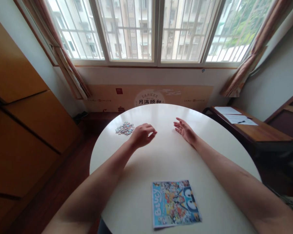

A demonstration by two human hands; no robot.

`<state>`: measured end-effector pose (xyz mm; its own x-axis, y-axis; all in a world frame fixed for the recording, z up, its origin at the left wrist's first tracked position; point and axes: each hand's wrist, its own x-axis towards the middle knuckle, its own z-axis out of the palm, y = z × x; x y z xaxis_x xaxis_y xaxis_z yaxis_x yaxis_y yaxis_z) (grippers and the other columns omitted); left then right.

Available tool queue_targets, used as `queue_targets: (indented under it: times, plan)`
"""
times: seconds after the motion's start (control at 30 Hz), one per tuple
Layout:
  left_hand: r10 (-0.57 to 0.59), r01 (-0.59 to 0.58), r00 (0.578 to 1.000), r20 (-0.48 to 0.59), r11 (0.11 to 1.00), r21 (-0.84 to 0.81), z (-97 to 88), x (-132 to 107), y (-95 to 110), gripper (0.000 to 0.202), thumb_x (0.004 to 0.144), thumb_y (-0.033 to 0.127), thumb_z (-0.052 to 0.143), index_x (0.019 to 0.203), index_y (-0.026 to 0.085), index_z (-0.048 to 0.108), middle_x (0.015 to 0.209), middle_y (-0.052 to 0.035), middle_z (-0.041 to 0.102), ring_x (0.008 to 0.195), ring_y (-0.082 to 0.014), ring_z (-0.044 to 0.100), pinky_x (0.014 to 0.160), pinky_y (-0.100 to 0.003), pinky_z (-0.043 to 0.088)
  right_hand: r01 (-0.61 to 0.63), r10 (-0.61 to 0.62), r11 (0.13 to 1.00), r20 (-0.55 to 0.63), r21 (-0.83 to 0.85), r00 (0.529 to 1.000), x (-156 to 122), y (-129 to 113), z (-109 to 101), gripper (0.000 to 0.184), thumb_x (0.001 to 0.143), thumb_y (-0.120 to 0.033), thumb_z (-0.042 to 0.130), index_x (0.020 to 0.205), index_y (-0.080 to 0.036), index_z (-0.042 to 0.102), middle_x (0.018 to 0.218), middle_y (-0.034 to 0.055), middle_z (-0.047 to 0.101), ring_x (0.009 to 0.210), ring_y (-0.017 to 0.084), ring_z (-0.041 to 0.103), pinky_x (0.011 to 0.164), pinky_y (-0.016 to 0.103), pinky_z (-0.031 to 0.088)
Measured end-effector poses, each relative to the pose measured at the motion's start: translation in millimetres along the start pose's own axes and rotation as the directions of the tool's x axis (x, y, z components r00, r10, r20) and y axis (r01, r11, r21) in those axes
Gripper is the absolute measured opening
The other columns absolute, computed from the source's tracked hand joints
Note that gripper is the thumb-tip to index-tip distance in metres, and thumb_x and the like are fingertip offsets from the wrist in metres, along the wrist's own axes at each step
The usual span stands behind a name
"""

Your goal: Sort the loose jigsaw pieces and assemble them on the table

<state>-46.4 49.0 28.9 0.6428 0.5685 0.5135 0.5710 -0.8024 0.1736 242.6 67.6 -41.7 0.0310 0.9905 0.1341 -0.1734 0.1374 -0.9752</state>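
In the head view, puzzle pieces (pixel 125 129) lie heaped left of centre on the desk (pixel 141 169), beside the left hand (pixel 141 135); whether its curled grip holds anything, I cannot tell. Right of centre, the right hand (pixel 185 131) hangs released. Lower centre: Bluey sheet (pixel 174 204).

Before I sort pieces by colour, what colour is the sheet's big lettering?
The sheet has white lettering on light blue, best seen in the head view.
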Motion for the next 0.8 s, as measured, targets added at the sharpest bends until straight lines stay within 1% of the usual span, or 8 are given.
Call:
queue_targets:
  times: [0.1, 0.17, 0.27, 0.33, 0.53, 0.7, 0.77, 0.8]
  plan:
    - [0.228, -0.206, 0.944, 0.238, 0.972, -0.112, 15.4, 3.1, 53.1, 0.029, 0.096, 0.036, 0.049, 0.082, 0.021, 0.069, 0.086, -0.0067, 0.070, 0.082, -0.0201, 0.063, 0.075, -0.032, 0.047, 0.018, -0.009, 0.996, -0.103, 0.092, 0.995, -24.3, -4.9, -25.6, 0.037, 0.088, -0.049, 0.064, 0.119, -0.029, 0.063, 0.115, 0.0055, 0.069, 0.119, 0.020, 0.060, 0.105, 0.039, 0.045]
    - [0.314, -0.250, 0.884, 0.345, 0.943, -0.219, 21.7, 1.2, 80.0, 0.025, 0.093, 0.042, 0.057, 0.089, 0.021, 0.070, 0.085, -0.0047, 0.070, 0.078, -0.0182, 0.063, 0.073, -0.030, 0.047, 0.031, -0.007, 0.988, -0.153, 0.153, 0.988, -31.0, -6.8, -30.8, 0.030, 0.089, -0.044, 0.062, 0.114, -0.027, 0.065, 0.106, 0.0051, 0.071, 0.111, 0.019, 0.064, 0.099, 0.036, 0.050]
    - [0.407, -0.284, 0.811, 0.420, 0.902, -0.325, 23.4, -4.0, 109.2, 0.038, 0.087, 0.051, 0.066, 0.110, 0.021, 0.067, 0.093, -0.0054, 0.069, 0.087, -0.0197, 0.063, 0.078, -0.030, 0.048, 0.023, 0.030, 0.969, -0.208, 0.247, 0.978, -29.4, -9.1, -32.0, 0.025, 0.091, -0.042, 0.058, 0.106, -0.024, 0.066, 0.095, 0.0054, 0.072, 0.100, 0.020, 0.067, 0.091, 0.037, 0.055]
    - [0.420, -0.299, 0.790, 0.446, 0.900, -0.317, 20.6, -7.9, 123.8, 0.040, 0.085, 0.053, 0.067, 0.111, 0.022, 0.067, 0.101, -0.0069, 0.067, 0.094, -0.0213, 0.062, 0.083, -0.031, 0.048, 0.002, 0.068, 0.954, -0.221, 0.301, 0.973, -25.7, -10.9, -32.5, 0.024, 0.092, -0.042, 0.057, 0.101, -0.022, 0.066, 0.089, 0.0061, 0.072, 0.093, 0.021, 0.069, 0.087, 0.039, 0.057]
    - [0.244, -0.232, 0.764, 0.597, 0.968, -0.099, 3.0, -20.2, 158.9, 0.038, 0.082, 0.044, 0.068, 0.109, 0.017, 0.064, 0.106, -0.0109, 0.065, 0.096, -0.0263, 0.059, 0.082, -0.036, 0.050, -0.045, 0.138, 0.916, -0.208, 0.398, 0.968, -22.9, -15.9, -35.3, 0.020, 0.093, -0.036, 0.054, 0.098, -0.021, 0.065, 0.078, 0.0048, 0.071, 0.083, 0.021, 0.069, 0.081, 0.040, 0.059]
    - [0.032, -0.089, 0.742, 0.670, 0.995, 0.050, -4.6, -37.3, 189.6, 0.055, 0.082, 0.059, 0.060, 0.115, 0.014, 0.061, 0.107, -0.0148, 0.063, 0.092, -0.0297, 0.057, 0.071, -0.039, 0.050, -0.062, 0.160, 0.899, -0.195, 0.433, 0.968, -23.5, -17.7, -36.2, 0.019, 0.094, -0.037, 0.054, 0.097, -0.022, 0.065, 0.073, 0.0025, 0.071, 0.077, 0.019, 0.069, 0.079, 0.038, 0.059]
    - [0.003, -0.107, 0.754, 0.657, 0.987, 0.119, -1.6, -48.1, 202.3, 0.061, 0.085, 0.056, 0.056, 0.126, 0.011, 0.057, 0.112, -0.0186, 0.062, 0.095, -0.0327, 0.055, 0.072, -0.044, 0.048, -0.062, 0.159, 0.895, -0.187, 0.441, 0.969, -23.8, -18.1, -36.0, 0.019, 0.094, -0.037, 0.054, 0.097, -0.022, 0.065, 0.073, 0.0020, 0.071, 0.076, 0.019, 0.070, 0.078, 0.037, 0.059]
    - [-0.008, -0.127, 0.776, 0.631, 0.978, 0.168, 1.0, -54.1, 208.3, 0.064, 0.086, 0.053, 0.055, 0.133, 0.009, 0.053, 0.116, -0.0212, 0.061, 0.097, -0.0347, 0.054, 0.075, -0.047, 0.047, -0.061, 0.158, 0.894, -0.183, 0.444, 0.970, -24.0, -18.2, -35.6, 0.019, 0.094, -0.037, 0.054, 0.097, -0.022, 0.065, 0.072, 0.0018, 0.071, 0.075, 0.018, 0.070, 0.077, 0.036, 0.059]
